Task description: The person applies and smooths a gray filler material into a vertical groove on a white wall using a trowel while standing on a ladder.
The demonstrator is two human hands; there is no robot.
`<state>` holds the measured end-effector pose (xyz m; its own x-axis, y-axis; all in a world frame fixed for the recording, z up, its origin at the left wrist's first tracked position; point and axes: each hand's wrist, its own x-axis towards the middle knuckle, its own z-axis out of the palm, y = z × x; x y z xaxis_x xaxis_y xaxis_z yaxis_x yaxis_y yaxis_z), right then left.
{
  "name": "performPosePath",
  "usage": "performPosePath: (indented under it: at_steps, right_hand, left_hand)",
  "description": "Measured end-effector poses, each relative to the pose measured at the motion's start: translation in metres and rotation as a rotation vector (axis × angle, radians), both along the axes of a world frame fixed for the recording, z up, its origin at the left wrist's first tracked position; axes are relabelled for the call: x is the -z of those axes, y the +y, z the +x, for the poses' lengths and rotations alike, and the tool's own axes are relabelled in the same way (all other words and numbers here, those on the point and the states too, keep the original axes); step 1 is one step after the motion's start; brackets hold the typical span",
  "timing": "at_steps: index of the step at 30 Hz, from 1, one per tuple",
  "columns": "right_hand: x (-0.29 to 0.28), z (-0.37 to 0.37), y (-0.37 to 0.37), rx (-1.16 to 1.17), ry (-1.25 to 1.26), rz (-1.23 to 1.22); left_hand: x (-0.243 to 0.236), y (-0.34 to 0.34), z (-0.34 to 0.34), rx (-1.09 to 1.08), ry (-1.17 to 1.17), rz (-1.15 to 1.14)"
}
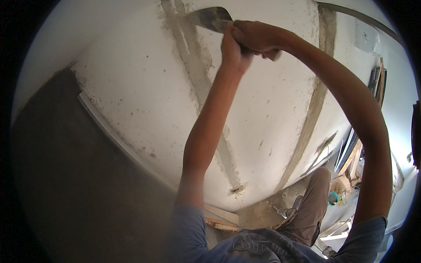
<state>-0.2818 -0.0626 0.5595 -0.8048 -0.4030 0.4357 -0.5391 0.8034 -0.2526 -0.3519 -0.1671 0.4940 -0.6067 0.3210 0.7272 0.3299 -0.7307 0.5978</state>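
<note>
Both of my arms reach up to a white wall (263, 122). My left hand (233, 55) and my right hand (258, 36) are closed together around the handle of a putty knife (211, 18). Its broad, stained metal blade points left, over the top of a grey mortar strip (193, 65) that runs down the wall. Whether the blade touches the wall, I cannot tell. The handle's end sticks out below my right hand, while the fingers hide the rest of it.
A second grey mortar strip (309, 118) runs down farther right. Wires stick out of a small wall hole (237, 190) low down. Wooden boards (219, 217) lie near the wall's foot. At right are a teal bucket (333, 198), wood pieces (351, 164) and a white wall box (366, 36).
</note>
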Motion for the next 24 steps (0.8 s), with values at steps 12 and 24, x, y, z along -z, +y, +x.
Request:
performPosePath:
  at_steps: [12, 24]
  right_hand:
    - [0.012, -0.008, 0.006, -0.004, -0.042, 0.054]
    - [0.021, -0.003, 0.009, 0.044, -0.196, 0.124]
  left_hand:
    - [0.007, 0.002, 0.003, 0.065, -0.049, 0.032]
    - [0.046, 0.008, 0.036, 0.091, -0.293, 0.051]
